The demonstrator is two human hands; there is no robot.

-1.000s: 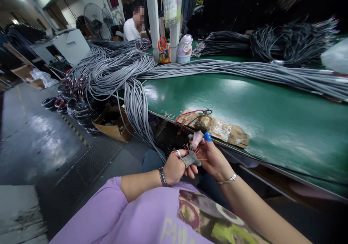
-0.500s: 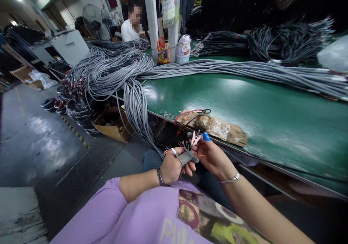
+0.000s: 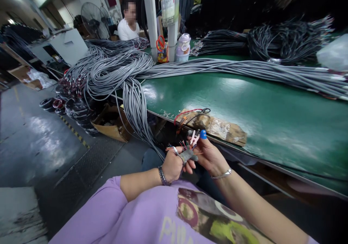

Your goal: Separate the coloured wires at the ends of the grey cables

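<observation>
Low in front of my lap, my left hand (image 3: 174, 165) is closed around a bundle of thin coloured wires (image 3: 185, 145) that fan out above its fingers. Grey covers (image 3: 187, 156) wrap its fingertips, and a white cable piece (image 3: 175, 150) shows beside them. My right hand (image 3: 212, 156) is curled close by, a blue cover on its raised thumb. Against its fingertips sits a pale pink clip-like piece (image 3: 194, 139); whether the fingers grip it or a wire, I cannot tell. An orange wire end (image 3: 198, 153) sticks out between the hands.
A worn wooden board (image 3: 231, 133) with red and black leads lies at the edge of the green table (image 3: 261, 106). Grey cables (image 3: 136, 102) hang over the edge on the left. Beyond are a lilac bottle (image 3: 183, 48), a post, and a seated person (image 3: 128, 28).
My right hand has shifted slightly left and its blue-covered thumb has moved closer to the pink piece. My left hand still holds the wires, whose tips have turned a little.
</observation>
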